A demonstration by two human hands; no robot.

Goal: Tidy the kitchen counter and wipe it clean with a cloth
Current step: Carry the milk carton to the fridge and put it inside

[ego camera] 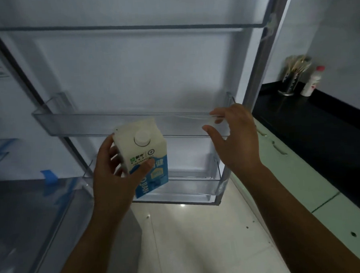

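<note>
A white and blue milk carton with a round white cap is gripped in my left hand, held in front of the open fridge door. The carton hangs just below the middle clear door shelf and above the lower clear door shelf. My right hand hovers with fingers apart at the right end of the middle shelf, holding nothing. The black kitchen counter lies to the right.
On the counter's far end stand a metal utensil holder with chopsticks and a white bottle with a red cap. Pale green cabinet fronts run below the counter. A fridge drawer with blue tape is at the left. Tiled floor below.
</note>
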